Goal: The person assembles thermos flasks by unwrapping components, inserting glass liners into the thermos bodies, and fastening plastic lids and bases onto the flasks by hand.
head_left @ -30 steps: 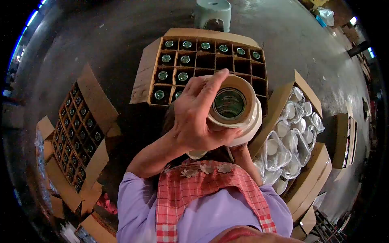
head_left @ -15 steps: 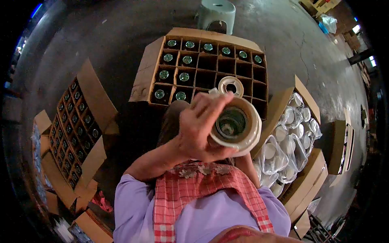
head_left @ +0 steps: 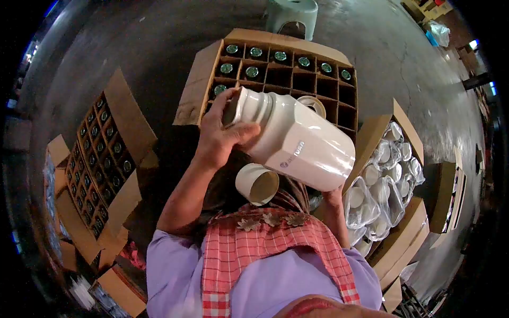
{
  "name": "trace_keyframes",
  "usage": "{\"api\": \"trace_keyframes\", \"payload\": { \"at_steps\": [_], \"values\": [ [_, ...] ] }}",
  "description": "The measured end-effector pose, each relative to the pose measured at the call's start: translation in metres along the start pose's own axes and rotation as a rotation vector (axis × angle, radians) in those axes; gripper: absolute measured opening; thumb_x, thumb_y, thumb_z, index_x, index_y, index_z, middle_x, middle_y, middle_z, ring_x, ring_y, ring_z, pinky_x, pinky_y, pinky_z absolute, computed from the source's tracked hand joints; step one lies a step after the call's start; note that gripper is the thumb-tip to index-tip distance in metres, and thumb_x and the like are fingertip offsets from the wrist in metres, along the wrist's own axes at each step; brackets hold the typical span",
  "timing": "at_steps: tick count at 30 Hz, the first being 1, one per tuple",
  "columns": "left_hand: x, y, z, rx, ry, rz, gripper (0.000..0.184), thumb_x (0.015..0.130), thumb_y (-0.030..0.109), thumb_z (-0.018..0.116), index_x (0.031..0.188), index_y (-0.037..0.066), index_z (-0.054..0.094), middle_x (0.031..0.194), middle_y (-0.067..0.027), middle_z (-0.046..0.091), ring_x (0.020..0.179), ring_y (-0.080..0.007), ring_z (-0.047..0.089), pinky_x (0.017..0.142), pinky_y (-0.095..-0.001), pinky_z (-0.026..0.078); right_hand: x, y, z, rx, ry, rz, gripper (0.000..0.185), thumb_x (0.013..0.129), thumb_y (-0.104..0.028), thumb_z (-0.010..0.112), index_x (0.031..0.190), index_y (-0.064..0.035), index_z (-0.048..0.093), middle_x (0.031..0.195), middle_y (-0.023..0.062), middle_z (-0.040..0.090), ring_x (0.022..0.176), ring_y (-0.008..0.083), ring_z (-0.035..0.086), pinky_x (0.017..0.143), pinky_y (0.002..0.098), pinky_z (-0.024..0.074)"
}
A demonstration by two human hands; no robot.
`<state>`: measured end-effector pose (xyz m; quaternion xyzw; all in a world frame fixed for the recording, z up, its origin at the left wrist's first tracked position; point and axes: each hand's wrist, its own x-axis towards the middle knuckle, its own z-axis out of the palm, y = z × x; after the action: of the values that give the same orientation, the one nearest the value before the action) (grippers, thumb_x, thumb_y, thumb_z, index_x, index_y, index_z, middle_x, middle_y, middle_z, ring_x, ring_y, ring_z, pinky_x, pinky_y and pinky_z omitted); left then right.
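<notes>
A glossy cream ceramic jar (head_left: 305,140) with small lettering lies tilted across the middle of the view, its neck to the left and its base to the lower right. My left hand (head_left: 220,132) is closed around the neck, thumb along the near side. My right hand (head_left: 333,197) is at the base, holding it from below; most of its fingers are hidden behind the jar. A white open cylinder (head_left: 246,180) rests at my lap below the jar. Partly behind the jar, a round cream lid with a ring shape (head_left: 318,106) sits on the divided carton (head_left: 197,90).
Green-capped bottles (head_left: 252,71) fill some of the carton's cells. To the left, another open carton (head_left: 124,111) holds several bottles. On the right, a box (head_left: 405,233) contains white pieces in plastic bags (head_left: 379,199). A pale stool (head_left: 291,13) stands beyond the carton.
The jar has turned from its mouth facing me to lying sideways, showing its lettered side. My left hand has moved left with the neck. The white cylinder at my lap has come into view.
</notes>
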<state>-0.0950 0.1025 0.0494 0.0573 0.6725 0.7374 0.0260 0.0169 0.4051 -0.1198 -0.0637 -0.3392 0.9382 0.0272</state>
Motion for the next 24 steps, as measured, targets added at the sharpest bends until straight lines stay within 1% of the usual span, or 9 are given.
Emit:
{"api": "trace_keyframes", "payload": {
  "at_steps": [5,12,14,18,20,21,22,23,24],
  "values": [
    [-0.002,-0.013,0.002,-0.06,0.019,0.051,0.066,0.062,0.027,0.069,0.117,-0.002,0.045,0.097,-0.0096,0.057,0.09,-0.0162,0.055,0.082,-0.0283,0.043,-0.004,-0.002,-0.014,-0.025,0.028,-0.031,0.071,0.083,-0.048,0.05,0.136,-0.0073,0.029,0.134,0.0131,0.04,0.12,0.0303,0.043,0.099,0.0463,0.0365],
    [-0.007,-0.001,0.028,-0.157,-0.053,0.245,0.071,0.059,0.023,0.073,0.118,-0.001,0.043,0.103,-0.0075,0.054,0.095,-0.016,0.052,0.086,-0.0281,0.041,0.003,-0.005,-0.027,-0.059,0.027,-0.051,0.068,0.083,-0.045,0.051,0.135,-0.0066,0.03,0.132,0.0128,0.042,0.118,0.0295,0.044,0.098,0.0452,0.0382],
    [-0.007,-0.008,0.03,-0.146,-0.039,0.324,0.073,0.058,0.027,0.075,0.118,0.0,0.045,0.104,-0.0091,0.054,0.096,-0.0192,0.052,0.087,-0.031,0.04,0.005,0.0,-0.028,-0.067,0.022,-0.052,0.067,0.084,-0.044,0.051,0.135,-0.0064,0.031,0.132,0.0128,0.042,0.117,0.0292,0.045,0.097,0.0449,0.0387],
    [-0.01,-0.012,0.025,0.185,-0.008,0.405,0.074,0.059,0.029,0.075,0.12,0.0,0.044,0.106,-0.0126,0.053,0.095,-0.0248,0.053,0.087,-0.0353,0.039,0.018,0.02,-0.026,-0.092,0.013,-0.077,0.065,0.084,-0.042,0.052,0.134,-0.006,0.032,0.131,0.0126,0.043,0.116,0.0288,0.046,0.096,0.0443,0.0397],
    [-0.008,-0.017,0.021,0.264,0.015,0.389,0.074,0.06,0.029,0.075,0.12,0.0,0.044,0.108,-0.0119,0.053,0.096,-0.0236,0.053,0.088,-0.0346,0.039,0.029,0.023,-0.021,-0.127,-0.012,-0.089,0.064,0.084,-0.041,0.053,0.134,-0.0058,0.032,0.13,0.0126,0.044,0.116,0.0285,0.046,0.096,0.044,0.0402],
    [-0.008,-0.013,0.016,0.131,-0.04,0.282,0.073,0.061,0.027,0.076,0.121,0.001,0.043,0.11,-0.0098,0.052,0.099,-0.0218,0.052,0.09,-0.0332,0.039,0.041,0.016,-0.012,-0.2,-0.045,-0.065,0.06,0.085,-0.038,0.052,0.133,-0.0053,0.034,0.129,0.0123,0.045,0.114,0.0274,0.047,0.095,0.043,0.0407],
    [-0.007,-0.017,0.004,-0.052,-0.09,0.15,0.074,0.061,0.021,0.075,0.123,0.001,0.042,0.114,-0.0087,0.052,0.102,-0.0186,0.052,0.089,-0.031,0.042,0.048,0.007,-0.002,-0.272,-0.062,-0.043,0.056,0.086,-0.035,0.051,0.131,-0.0047,0.036,0.127,0.012,0.046,0.112,0.0263,0.048,0.095,0.0419,0.0412],
    [-0.005,-0.025,-0.017,-0.275,-0.172,-0.014,0.071,0.062,0.02,0.069,0.126,0.002,0.042,0.115,-0.009,0.053,0.101,-0.0175,0.053,0.084,-0.0295,0.045,0.05,-0.004,0.006,-0.345,-0.062,-0.022,0.053,0.087,-0.031,0.05,0.13,-0.0042,0.038,0.126,0.0117,0.048,0.111,0.0251,0.05,0.094,0.0409,0.0418],
    [-0.003,-0.031,-0.033,-0.414,-0.184,-0.097,0.07,0.062,0.027,0.062,0.125,0.0,0.045,0.117,-0.0111,0.055,0.106,-0.0201,0.052,0.093,-0.0316,0.04,0.052,-0.015,0.016,-0.417,-0.055,-0.008,0.049,0.088,-0.028,0.05,0.129,-0.0036,0.039,0.124,0.0115,0.049,0.109,0.024,0.051,0.093,0.0399,0.0423]
  ]
}}
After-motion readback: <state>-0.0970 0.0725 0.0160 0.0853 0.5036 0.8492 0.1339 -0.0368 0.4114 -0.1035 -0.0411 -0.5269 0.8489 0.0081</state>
